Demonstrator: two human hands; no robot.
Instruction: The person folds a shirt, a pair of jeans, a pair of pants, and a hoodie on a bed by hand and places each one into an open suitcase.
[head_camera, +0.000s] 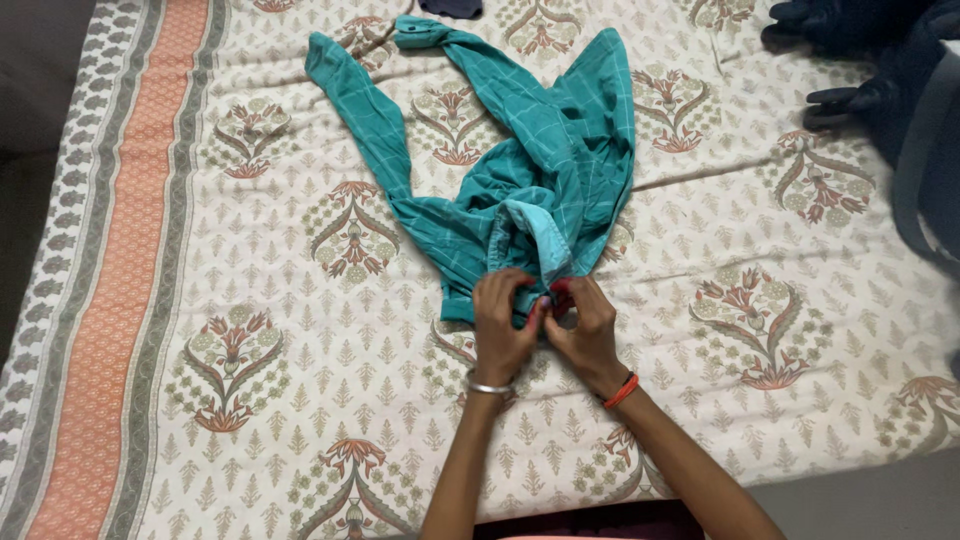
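since both hands sit together at the near hem, the teal shirt (520, 190) runs straight away from them, sleeves farthest out. left hand (503, 322) and right hand (583, 330) both pinch that edge, equally near. under everything is a floral bedsheet (300, 330); dark bag (890, 70) far right.

We see a shirt (520, 190) spread out on the bed (250, 330), near its middle, one sleeve (365, 110) running out toward the far left and the collar end nearest us. Both hands meet at that near edge: the left hand (503, 325) just beside the right hand (585, 330), touching each other and the cloth. A bundle of other clothing (880, 80) lies well apart at the far right corner. Another small item (450, 8) sits at the far edge, behind the shirt.
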